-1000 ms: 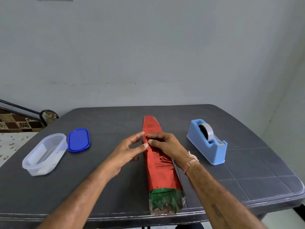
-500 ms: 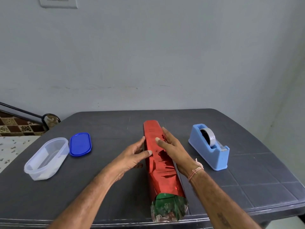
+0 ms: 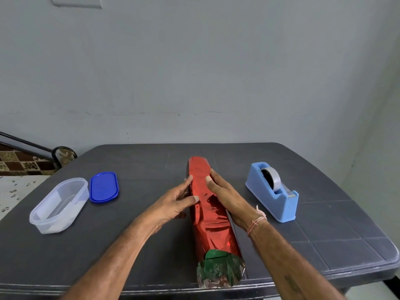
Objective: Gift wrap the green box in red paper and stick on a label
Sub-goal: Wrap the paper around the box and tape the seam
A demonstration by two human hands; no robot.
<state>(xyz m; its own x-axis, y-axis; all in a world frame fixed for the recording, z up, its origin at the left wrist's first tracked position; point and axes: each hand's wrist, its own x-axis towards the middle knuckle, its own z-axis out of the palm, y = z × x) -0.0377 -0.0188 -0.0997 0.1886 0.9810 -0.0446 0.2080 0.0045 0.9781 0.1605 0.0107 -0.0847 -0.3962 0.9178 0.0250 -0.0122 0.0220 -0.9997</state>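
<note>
A long box lies lengthwise down the middle of the dark table, wrapped in shiny red paper (image 3: 211,224). Its green end (image 3: 217,257) shows inside the open paper tube at the near table edge. My left hand (image 3: 175,202) rests against the left side of the wrapped box, fingers straight, thumb on top of the paper. My right hand (image 3: 225,195) lies flat along the right side, fingers straight and pointing away from me. No label is in view.
A blue tape dispenser (image 3: 273,191) stands to the right of the box. At the left sit an open clear plastic tub (image 3: 58,205) and its blue lid (image 3: 104,187). The grey table (image 3: 324,224) ends just below the box's near end.
Both hands slid farther along the box, away from me. The right hand's fingers went from curled on the paper to flat and straight. The camera tilted up slightly.
</note>
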